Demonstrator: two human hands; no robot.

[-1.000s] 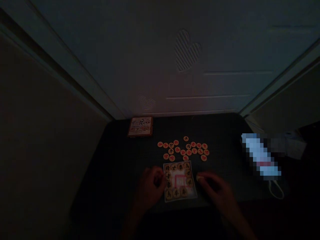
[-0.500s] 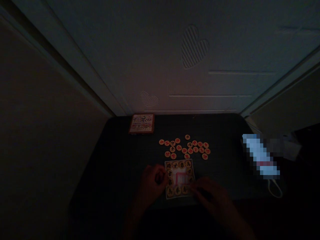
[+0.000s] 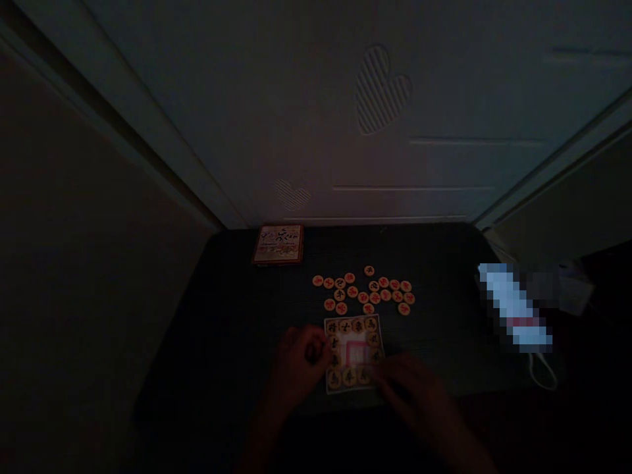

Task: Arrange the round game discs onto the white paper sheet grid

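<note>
A shallow square tray [image 3: 328, 393] lies near the front of the dark table, with round xiangqi pieces, marked in black, lining its inside edges. Pink lines show on the tray's pale middle. My left hand [image 3: 299, 359] is curled closed at the tray's left side, its fingertips on that edge. Over the tray's lower right corner, my right hand [image 3: 409, 388] has its fingers drawn together beside a black-marked piece [image 3: 364, 376]. What those fingertips hold, if anything, is hidden in the dark. Behind the tray, several loose xiangqi pieces [image 3: 374, 298] lie scattered, mostly red-marked.
A flat box [image 3: 278, 244] with a printed lid sits at the table's back left. To the right is a bright, pixelated object [image 3: 513, 303] with a looped cord [image 3: 543, 374]. A pale panel with raised hearts [image 3: 382, 91] stands behind the dark table [image 3: 227, 316].
My right fingertips have moved slightly left over the tray's lower right corner. My left hand stays at the left edge. The whole view has shifted a little.
</note>
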